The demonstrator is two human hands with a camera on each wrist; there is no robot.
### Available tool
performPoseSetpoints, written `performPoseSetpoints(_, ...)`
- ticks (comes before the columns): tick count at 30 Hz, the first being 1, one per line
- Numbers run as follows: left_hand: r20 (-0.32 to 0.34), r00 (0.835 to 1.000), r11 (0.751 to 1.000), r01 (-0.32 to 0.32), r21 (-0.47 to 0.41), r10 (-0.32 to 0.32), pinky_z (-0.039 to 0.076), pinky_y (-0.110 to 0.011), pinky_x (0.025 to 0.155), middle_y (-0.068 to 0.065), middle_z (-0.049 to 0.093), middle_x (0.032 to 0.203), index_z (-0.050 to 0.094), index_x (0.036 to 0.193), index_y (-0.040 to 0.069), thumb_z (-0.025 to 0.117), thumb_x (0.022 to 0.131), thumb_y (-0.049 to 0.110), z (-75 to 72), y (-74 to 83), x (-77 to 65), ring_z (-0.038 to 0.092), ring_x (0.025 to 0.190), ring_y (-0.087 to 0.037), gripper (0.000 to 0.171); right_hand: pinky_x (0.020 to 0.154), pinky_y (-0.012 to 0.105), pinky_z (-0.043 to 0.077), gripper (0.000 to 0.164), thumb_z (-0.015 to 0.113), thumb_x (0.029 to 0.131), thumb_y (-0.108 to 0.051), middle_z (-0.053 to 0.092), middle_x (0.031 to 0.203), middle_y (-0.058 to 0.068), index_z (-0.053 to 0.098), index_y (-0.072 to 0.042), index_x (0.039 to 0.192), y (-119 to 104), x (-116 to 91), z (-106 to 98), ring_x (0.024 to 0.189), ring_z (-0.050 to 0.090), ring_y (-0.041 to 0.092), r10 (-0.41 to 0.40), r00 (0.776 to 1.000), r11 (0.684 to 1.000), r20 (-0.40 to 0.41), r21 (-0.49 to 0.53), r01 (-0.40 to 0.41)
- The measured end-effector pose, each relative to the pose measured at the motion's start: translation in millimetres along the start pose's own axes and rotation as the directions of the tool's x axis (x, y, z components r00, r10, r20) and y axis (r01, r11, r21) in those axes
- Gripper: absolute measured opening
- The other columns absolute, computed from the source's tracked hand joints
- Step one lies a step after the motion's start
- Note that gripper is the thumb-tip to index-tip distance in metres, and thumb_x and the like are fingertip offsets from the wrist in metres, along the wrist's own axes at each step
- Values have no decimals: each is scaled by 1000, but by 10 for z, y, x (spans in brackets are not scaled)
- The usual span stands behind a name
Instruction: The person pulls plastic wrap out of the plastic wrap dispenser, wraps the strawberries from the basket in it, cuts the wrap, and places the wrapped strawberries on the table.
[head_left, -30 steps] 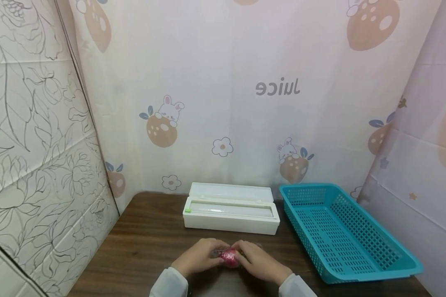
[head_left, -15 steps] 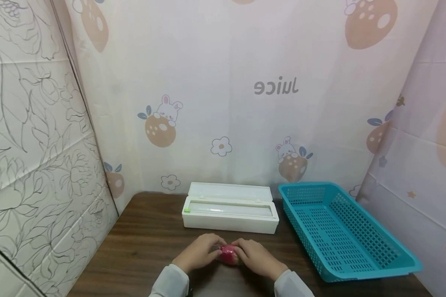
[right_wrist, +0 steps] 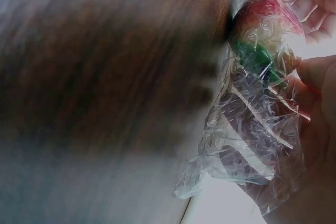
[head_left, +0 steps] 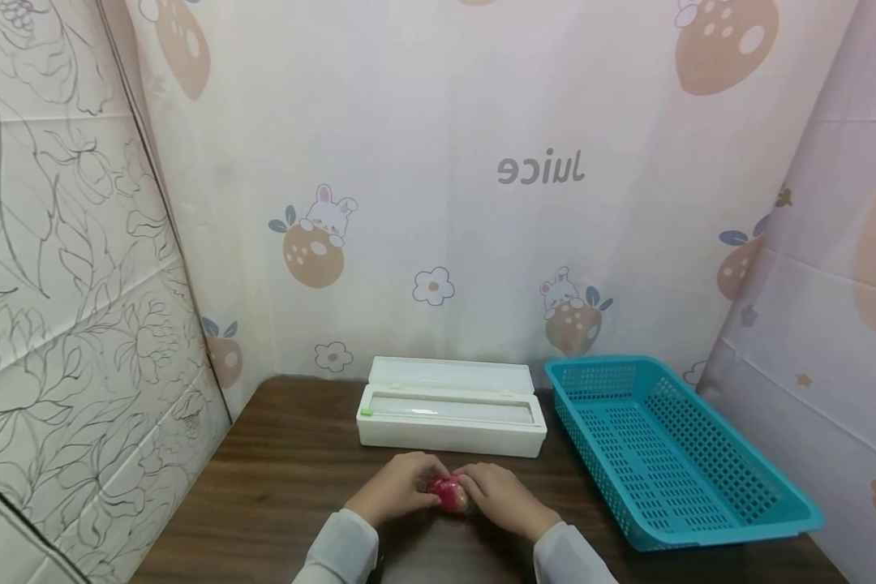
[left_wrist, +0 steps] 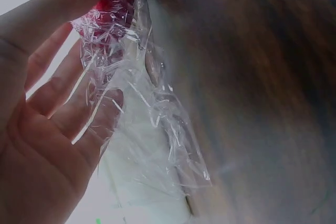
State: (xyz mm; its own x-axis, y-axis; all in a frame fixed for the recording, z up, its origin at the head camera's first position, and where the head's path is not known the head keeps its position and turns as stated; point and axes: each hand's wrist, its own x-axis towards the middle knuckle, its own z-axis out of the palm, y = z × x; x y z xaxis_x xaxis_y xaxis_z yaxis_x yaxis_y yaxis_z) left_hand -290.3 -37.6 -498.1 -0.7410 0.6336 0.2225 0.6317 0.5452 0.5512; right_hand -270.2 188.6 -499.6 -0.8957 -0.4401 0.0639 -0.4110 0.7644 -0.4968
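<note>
Between my hands, low over the wooden table, is a small rounded red fruit-like piece (head_left: 448, 493) wrapped in crinkled cling film. The right wrist view shows a pale band and a green patch on it. My left hand (head_left: 400, 489) holds its left side, thumb pressed on the red part in the left wrist view. On the other side my right hand (head_left: 507, 496) grips it with thumb and fingers. Loose cling film (left_wrist: 152, 114) trails over the left fingers; another crumpled tail of film (right_wrist: 252, 135) hangs by the right palm.
Behind the hands stands a white cling film dispenser (head_left: 448, 438), lid raised, with a film roll inside and a green slider at its left end. A teal plastic basket (head_left: 620, 495) is at the right. Patterned cloth hangs at the back and sides of the table (head_left: 263, 495).
The wrapped red piece has turned in my hands, so that a paler part shows on its right. Both hands keep hold of it and have shifted only slightly.
</note>
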Motion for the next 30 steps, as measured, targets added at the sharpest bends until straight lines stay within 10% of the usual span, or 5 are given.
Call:
performPoseSetpoints(10,32,998,997,42,70,-45,52,-23,76,14,60,95,66,103,22,89,75,15,12,-27,73,55,84,-1,37,93,51,49,34,52,105,-33,71,114,0,71,-12,124,30,12,-22,108,64,22,-55,996,988,-73,-146,43)
performPoseSetpoints(20,64,995,997,78,26,-79,52,-25,78,13,65,96,67,107,18,88,77,20,13,-92,61,58,85,0,37,109,61,32,48,63,96,-48,68,124,-5,65,-18,135,-41,-101,-58,119,56,24,-190,978,906,-85,-398,141)
performPoseSetpoints(30,89,992,996,89,32,-91,54,-27,84,8,71,103,72,113,14,86,79,24,23,-93,60,62,93,-2,38,108,59,35,54,72,90,-46,71,117,0,66,-13,132,-2,-93,-26,112,60,23,-189,979,891,-77,-432,138)
